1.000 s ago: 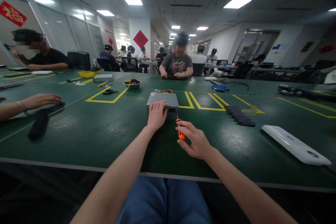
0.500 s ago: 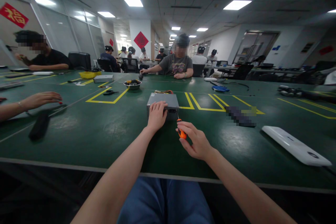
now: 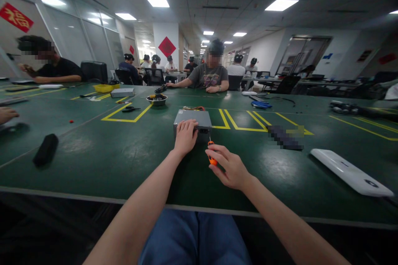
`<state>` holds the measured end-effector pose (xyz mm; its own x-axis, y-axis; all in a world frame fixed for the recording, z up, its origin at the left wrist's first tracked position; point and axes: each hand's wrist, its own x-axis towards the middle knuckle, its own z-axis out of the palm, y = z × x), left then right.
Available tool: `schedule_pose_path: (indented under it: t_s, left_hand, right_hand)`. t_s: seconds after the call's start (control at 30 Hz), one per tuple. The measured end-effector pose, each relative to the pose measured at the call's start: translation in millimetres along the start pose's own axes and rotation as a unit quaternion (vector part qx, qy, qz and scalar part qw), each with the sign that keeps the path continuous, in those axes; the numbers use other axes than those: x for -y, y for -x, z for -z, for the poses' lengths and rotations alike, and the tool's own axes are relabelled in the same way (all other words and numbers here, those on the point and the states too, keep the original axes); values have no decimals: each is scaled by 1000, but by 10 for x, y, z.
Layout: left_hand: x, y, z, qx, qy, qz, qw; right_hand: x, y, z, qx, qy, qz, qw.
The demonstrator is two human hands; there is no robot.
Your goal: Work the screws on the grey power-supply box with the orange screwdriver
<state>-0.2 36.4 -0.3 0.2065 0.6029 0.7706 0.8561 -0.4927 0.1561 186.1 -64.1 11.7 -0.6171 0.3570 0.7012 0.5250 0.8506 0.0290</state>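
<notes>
A grey metal computer power supply (image 3: 201,119) sits on the green table in front of me, with coloured wires (image 3: 193,108) at its far side. My left hand (image 3: 185,136) lies over its top and near edge, fingers stretched out, steadying contact on the casing. My right hand (image 3: 229,166) grips an orange and black screwdriver (image 3: 212,160) by its handle. The screwdriver's thin shaft points up and away, its tip at the near right corner of the power supply; whether it sits in a screw is too small to tell.
On the right lie a white rounded device (image 3: 348,172) and a pixelated dark object (image 3: 284,137). A black block (image 3: 46,150) is on the left, a small red piece (image 3: 71,121) beyond it. Farther back stand a metal bowl (image 3: 156,101), blue gloves (image 3: 261,104) and a seated co-worker (image 3: 208,76).
The screwdriver handle and my right hand have shifted slightly left. A neighbour's hand at the left has drawn back toward the frame edge. My left hand stays on the power supply.
</notes>
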Motion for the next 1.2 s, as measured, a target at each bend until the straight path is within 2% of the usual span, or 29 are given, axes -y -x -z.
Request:
schedule_pose_path:
  t_s: [0.1, 0.2, 0.3, 0.47, 0.67, 0.8, 0.9, 0.97, 1.1, 1.2]
  left_hand:
    - [-1, -2, 0, 0, 2, 1, 1000]
    - [0, -3, -3, 2, 3, 5, 1000]
    - [1, -3, -5, 1, 4, 4, 1000]
    - [1, -1, -4, 0, 6, 4, 1000]
    - [-3, 1, 11, 1, 5, 6, 1000]
    - [-9, -2, 18, 7, 5, 9, 1000]
    - [-13, -2, 21, 9, 3, 8, 1000]
    - [-14, -2, 22, 11, 1, 9, 1000]
    - [-12, 0, 22, 11, -2, 9, 1000]
    - [-9, 0, 20, 9, -1, 7, 1000]
  right_hand:
    - [-2, 5, -21, -26, 17, -2, 1000]
    - [-17, 25, -49, -51, -12, -18, 998]
    - [-18, 26, -30, -34, -37, -20, 999]
    - [-2, 4, 12, -2, -8, -9, 1000]
    - [-41, 34, -70, -68, -65, -50, 994]
    - [-30, 25, -26, -31, -73, -31, 996]
    - [-13, 11, 4, -11, -36, -12, 999]
    - [-13, 13, -7, -22, -21, -14, 999]
    - [-32, 32, -53, -61, -55, -37, 996]
    - [-31, 31, -41, -38, -64, -34, 997]
